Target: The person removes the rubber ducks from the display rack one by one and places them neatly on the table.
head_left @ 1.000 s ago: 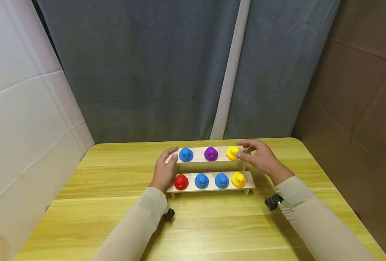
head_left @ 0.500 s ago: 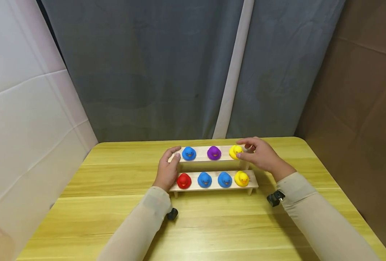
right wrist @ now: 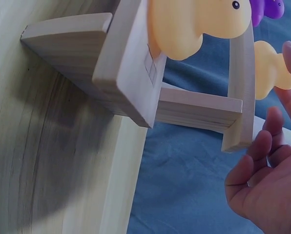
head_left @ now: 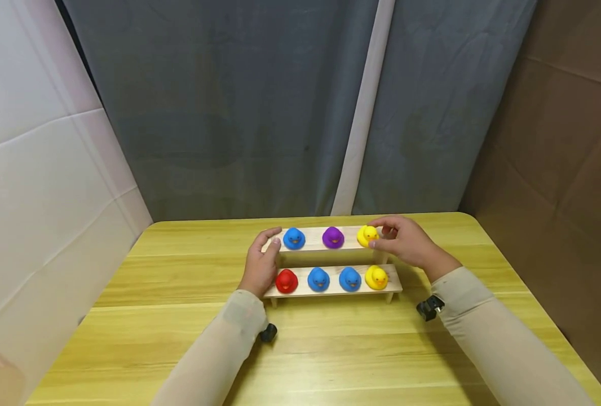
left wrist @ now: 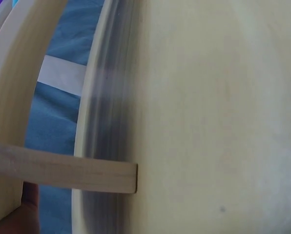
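A two-step wooden stand bears small rubber ducks. On its upper step sit a blue duck, a purple duck and, at the right end, a yellow duck. My right hand pinches that yellow duck between thumb and index finger; the right wrist view has its other fingers loosely curled beside the step's end. My left hand holds the left end of the upper step, thumb in front. Only a bit of that hand shows in the left wrist view, behind the wood.
The lower step carries a red duck, two blue ducks and another yellow duck. The stand is on a wooden table, near its back edge. Grey curtain hangs behind, with cloth walls at both sides.
The head view has shifted slightly. My right index finger has come down onto the upper yellow duck, which has turned a little toward the front. The left hand stays at the stand's end.
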`<state>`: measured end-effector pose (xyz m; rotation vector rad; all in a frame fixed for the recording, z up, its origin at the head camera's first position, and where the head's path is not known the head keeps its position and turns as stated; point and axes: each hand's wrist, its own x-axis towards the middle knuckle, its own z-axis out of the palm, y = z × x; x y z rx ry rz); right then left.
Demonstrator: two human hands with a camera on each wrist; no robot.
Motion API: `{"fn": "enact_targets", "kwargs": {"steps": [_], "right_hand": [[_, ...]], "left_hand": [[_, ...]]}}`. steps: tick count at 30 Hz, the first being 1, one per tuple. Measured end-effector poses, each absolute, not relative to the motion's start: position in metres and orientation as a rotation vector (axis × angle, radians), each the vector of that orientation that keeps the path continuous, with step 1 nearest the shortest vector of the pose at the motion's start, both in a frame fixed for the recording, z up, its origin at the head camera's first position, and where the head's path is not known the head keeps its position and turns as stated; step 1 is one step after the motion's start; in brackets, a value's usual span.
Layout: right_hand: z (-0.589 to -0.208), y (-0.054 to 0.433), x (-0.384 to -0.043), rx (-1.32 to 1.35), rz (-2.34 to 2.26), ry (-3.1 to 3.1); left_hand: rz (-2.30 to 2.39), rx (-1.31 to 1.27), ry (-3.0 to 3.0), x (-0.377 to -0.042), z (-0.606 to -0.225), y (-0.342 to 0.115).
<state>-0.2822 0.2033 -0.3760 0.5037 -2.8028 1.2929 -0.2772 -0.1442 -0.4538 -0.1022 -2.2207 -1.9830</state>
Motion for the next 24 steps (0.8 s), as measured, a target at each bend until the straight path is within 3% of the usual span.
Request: {"fn": "enact_targets", "kwargs": {"steps": [24], "right_hand": [[-0.362, 0.222, -0.250, 0.491, 1.378, -2.784]], "left_hand": [[-1.954, -0.129, -2.221, -0.278, -0.453, -0.143]]}}
